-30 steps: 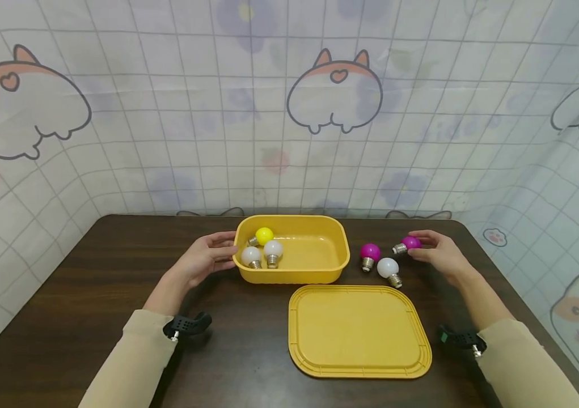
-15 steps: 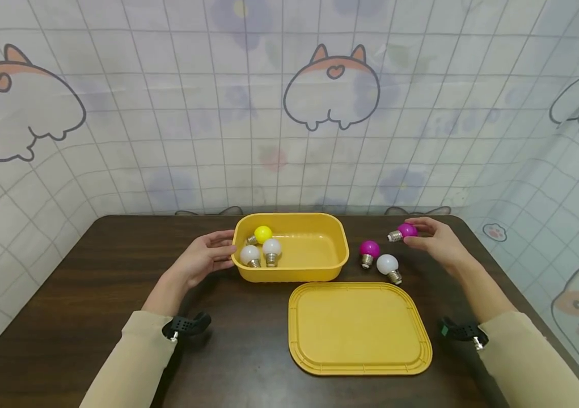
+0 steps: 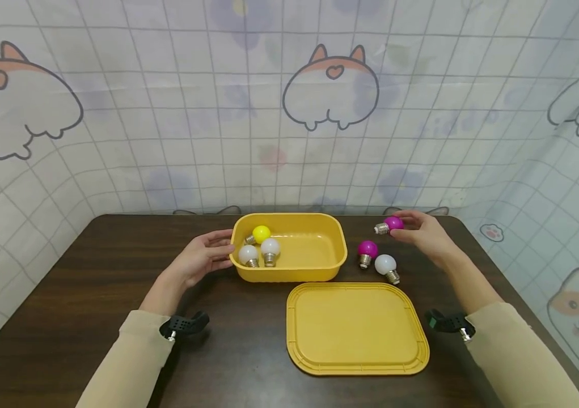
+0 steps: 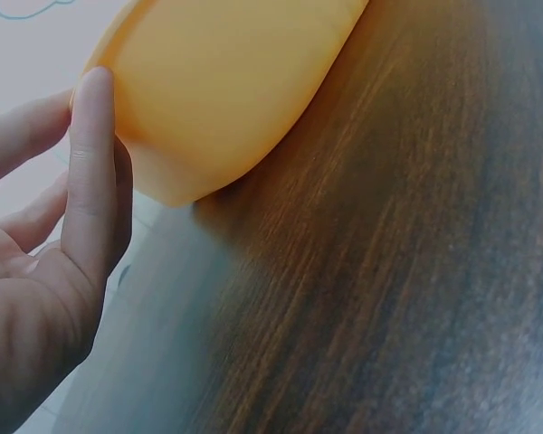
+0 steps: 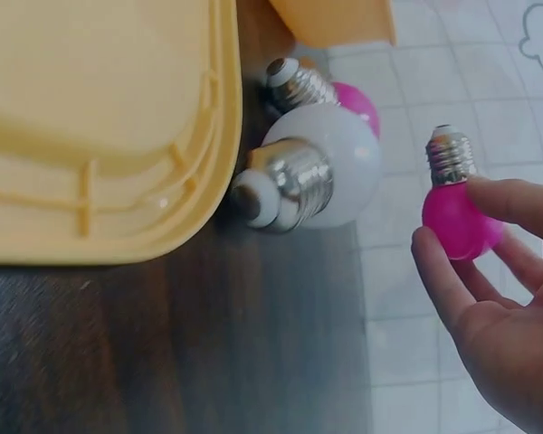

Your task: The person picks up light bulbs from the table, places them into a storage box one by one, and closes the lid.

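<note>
My right hand (image 3: 422, 235) pinches a magenta light bulb (image 3: 393, 223) by its round globe, its silver screw base pointing left. In the right wrist view this held bulb (image 5: 462, 221) stands base up between thumb and fingers. My left hand (image 3: 202, 256) touches the left end of a yellow plastic box (image 3: 294, 275), fingertips right at the rim. In the left wrist view, straight fingers (image 4: 90, 172) lie against the outer wall of that box (image 4: 217, 99). Inside the box are a yellow bulb (image 3: 261, 234) and two white bulbs (image 3: 270, 247), grouped at the left end.
Right of the box, a magenta bulb (image 3: 368, 249) and a white bulb (image 3: 385, 264) lie on the dark wooden table (image 3: 238, 351). A flat yellow lid (image 3: 358, 328) lies in front of them. A patterned cloth wall (image 3: 248, 158) stands behind the table.
My right hand has raised the magenta bulb and carried it left and slightly back toward the box. My left hand stays at the box's left end.
</note>
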The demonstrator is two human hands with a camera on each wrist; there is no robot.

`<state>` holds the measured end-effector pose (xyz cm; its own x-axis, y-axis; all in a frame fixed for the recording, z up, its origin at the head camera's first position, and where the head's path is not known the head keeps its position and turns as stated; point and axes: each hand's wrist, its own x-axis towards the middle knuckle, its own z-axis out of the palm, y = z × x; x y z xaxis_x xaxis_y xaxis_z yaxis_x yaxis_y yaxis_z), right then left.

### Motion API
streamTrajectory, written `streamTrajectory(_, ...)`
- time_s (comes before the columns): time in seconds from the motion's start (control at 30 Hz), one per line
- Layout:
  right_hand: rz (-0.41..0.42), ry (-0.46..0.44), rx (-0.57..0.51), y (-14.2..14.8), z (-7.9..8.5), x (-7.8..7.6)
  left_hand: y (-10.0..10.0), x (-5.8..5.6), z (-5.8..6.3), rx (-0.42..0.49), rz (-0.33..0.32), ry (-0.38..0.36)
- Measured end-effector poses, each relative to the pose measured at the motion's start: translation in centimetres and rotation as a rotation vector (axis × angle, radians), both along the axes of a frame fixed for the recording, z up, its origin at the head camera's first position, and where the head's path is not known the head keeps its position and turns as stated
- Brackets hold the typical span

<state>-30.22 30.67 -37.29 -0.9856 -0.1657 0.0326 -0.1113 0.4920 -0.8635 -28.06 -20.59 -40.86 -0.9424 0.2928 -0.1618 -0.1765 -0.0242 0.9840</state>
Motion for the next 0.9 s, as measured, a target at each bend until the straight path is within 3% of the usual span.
streamTrajectory(0.43,0.042,-0.015,-0.024,-2.0,0.4,-0.1,0.3,0.2,-0.5,0.012,-0.015,-0.012)
streamTrajectory(0.9,0.064,-0.017,-0.028,-4.2,1.3,-0.2,0.5,0.2,-0.1,0.011,-0.014,-0.009)
